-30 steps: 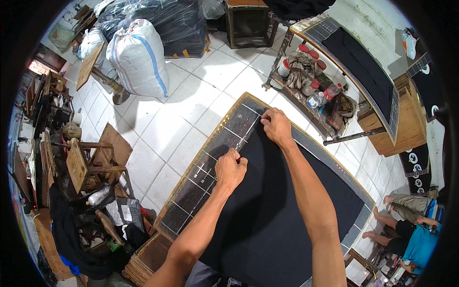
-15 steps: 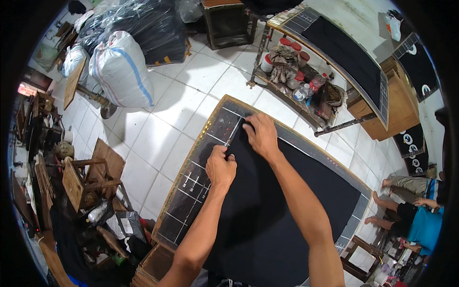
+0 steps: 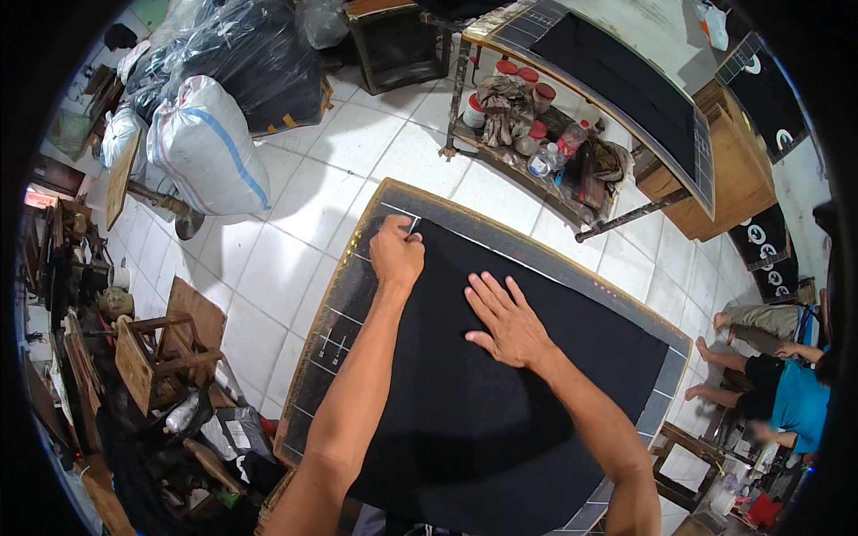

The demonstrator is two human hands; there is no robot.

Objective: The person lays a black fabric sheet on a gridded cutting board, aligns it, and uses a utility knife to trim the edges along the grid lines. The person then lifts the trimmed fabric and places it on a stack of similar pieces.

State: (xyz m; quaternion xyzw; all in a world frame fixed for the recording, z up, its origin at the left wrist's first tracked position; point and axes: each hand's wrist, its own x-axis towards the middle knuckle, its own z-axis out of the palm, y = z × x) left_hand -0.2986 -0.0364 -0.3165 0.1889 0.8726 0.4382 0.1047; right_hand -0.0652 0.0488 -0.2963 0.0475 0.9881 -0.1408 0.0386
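A large piece of black cloth [image 3: 474,429] lies flat over a dark board [image 3: 308,397] marked with white lines. My left hand [image 3: 396,259] is at the cloth's far left corner, fingers curled in and thumb against them, closed on the cloth's edge; the fingertips are partly hidden. Flat on the middle of the cloth rests my right hand [image 3: 511,326], fingers stretched out and thumb apart, holding nothing.
Beyond the board, a second board [image 3: 500,34] with black cloth stands over a shelf of red-lidded jars [image 3: 474,112] and bottles. White sacks [image 3: 210,147] stand far left. A wooden stool [image 3: 143,366] and clutter lie left. People [image 3: 800,402] sit at right.
My left hand has moved up along the cloth's left edge to the far corner. My right hand has left that corner and come nearer, now spread on the cloth. The view has shifted slightly.
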